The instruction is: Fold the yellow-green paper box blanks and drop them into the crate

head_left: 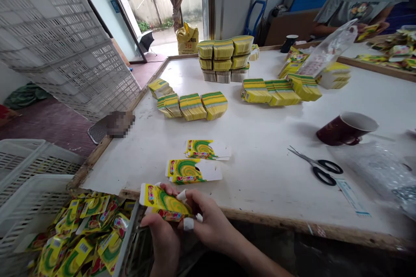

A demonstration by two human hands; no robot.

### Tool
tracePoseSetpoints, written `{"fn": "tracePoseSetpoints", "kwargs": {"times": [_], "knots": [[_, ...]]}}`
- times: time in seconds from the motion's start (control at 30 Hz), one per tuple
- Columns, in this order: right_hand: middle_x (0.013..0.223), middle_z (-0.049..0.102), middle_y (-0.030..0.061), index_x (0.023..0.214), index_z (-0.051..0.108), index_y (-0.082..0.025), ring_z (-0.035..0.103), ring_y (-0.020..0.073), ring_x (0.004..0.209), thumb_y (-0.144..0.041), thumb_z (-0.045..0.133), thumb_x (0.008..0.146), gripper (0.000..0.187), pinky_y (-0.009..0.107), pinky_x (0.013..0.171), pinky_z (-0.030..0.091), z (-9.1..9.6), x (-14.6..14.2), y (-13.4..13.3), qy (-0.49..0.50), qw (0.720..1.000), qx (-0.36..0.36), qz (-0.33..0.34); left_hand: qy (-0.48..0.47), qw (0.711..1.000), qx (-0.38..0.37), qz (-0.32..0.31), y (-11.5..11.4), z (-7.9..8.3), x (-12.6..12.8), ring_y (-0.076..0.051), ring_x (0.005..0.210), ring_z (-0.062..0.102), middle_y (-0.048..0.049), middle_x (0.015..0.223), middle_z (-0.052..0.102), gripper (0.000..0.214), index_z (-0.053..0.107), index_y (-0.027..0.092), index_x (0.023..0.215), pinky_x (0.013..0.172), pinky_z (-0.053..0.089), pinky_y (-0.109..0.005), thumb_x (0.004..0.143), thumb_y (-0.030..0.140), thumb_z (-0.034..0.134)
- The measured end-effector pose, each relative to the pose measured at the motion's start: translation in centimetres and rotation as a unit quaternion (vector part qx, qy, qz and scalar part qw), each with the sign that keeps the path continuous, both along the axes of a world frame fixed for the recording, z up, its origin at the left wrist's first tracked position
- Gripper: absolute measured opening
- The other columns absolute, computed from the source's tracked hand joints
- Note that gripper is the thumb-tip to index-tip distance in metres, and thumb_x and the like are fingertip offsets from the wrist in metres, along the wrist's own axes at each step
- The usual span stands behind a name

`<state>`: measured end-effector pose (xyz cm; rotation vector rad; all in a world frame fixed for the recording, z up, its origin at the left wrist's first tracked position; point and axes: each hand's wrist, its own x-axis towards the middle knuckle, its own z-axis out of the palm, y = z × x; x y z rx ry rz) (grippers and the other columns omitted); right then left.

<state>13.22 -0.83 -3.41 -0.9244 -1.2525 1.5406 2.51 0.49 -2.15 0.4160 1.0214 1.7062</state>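
Observation:
A small yellow-and-green printed carton is held over the table's near edge between both of my hands. My left hand grips its left end from below, the thumb along the lower side. My right hand closes on its right end, with white tape wrapped round some of the fingertips. Just beyond lie two small stacks of flat cartons, a nearer stack and a farther stack, their white flaps pointing right. Whether the held carton contains anything is hidden.
Left below the table, a white plastic crate holds many filled cartons. Bundled flat cartons stand farther back. Black-handled scissors, a maroon mug and clear plastic bags are at right. Across the table sits another person.

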Motion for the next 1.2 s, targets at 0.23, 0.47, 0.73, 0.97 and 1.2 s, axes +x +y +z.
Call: {"fn": "tracePoseSetpoints", "kwargs": {"times": [0.23, 0.47, 0.73, 0.97, 1.2], "knots": [[0.079, 0.065, 0.0017, 0.087, 0.066, -0.017, 0.056, 0.0147, 0.071, -0.021, 0.056, 0.088, 0.011, 0.025, 0.066, 0.044, -0.2, 2.7, 1.6, -0.1, 0.986, 0.111, -0.07, 0.109, 0.993, -0.028, 0.019, -0.3, -1.7, -1.0, -0.016, 0.07, 0.071, 0.0017, 0.069, 0.073, 0.03, 0.072, 0.021, 0.077, 0.068, 0.058, -0.025, 0.057, 0.036, 0.09], [0.085, 0.069, 0.0033, 0.097, 0.07, -0.023, 0.058, 0.0174, 0.082, -0.011, 0.052, 0.094, 0.022, 0.031, 0.082, 0.047, 1.3, 6.2, 2.1, -0.298, 0.892, 0.336, -0.053, 0.259, 0.949, 0.044, -0.172, 0.3, 1.6, -6.6, -0.035, 0.114, 0.063, -0.014, 0.126, 0.067, 0.094, 0.066, 0.022, 0.124, 0.093, 0.054, -0.042, 0.053, 0.083, 0.066], [0.136, 0.052, 0.0108, 0.135, 0.048, -0.027, 0.039, 0.028, 0.135, -0.02, 0.059, 0.091, 0.047, 0.053, 0.118, 0.02, 2.3, 5.5, 0.5, -0.299, 0.88, 0.348, -0.124, 0.541, 0.765, 0.002, -0.349, -1.0, 0.3, -3.2, -0.033, 0.109, 0.065, -0.0114, 0.122, 0.068, 0.068, 0.053, 0.023, 0.132, 0.093, 0.052, -0.046, 0.07, 0.031, 0.078], [0.125, 0.064, 0.0097, 0.135, 0.052, -0.024, 0.062, 0.027, 0.111, -0.044, 0.058, 0.09, 0.049, 0.045, 0.1, 0.047, 1.0, 4.2, 0.6, 0.024, 0.997, -0.077, -0.011, 0.608, 0.741, 0.127, -0.255, -2.5, -2.2, -1.5, -0.031, 0.1, 0.071, -0.0141, 0.117, 0.071, 0.084, 0.037, 0.025, 0.143, 0.08, 0.058, -0.042, 0.07, 0.024, 0.078], [0.117, 0.066, 0.0084, 0.126, 0.06, -0.025, 0.06, 0.027, 0.111, -0.057, 0.062, 0.086, 0.051, 0.046, 0.102, 0.044, 1.2, 3.8, 0.9, 0.054, 0.996, -0.069, 0.013, 0.62, 0.722, 0.158, -0.263, -2.3, -0.9, -0.8, -0.028, 0.098, 0.071, -0.0102, 0.117, 0.068, 0.063, 0.045, 0.029, 0.125, 0.078, 0.058, -0.037, 0.07, 0.015, 0.074]]}}
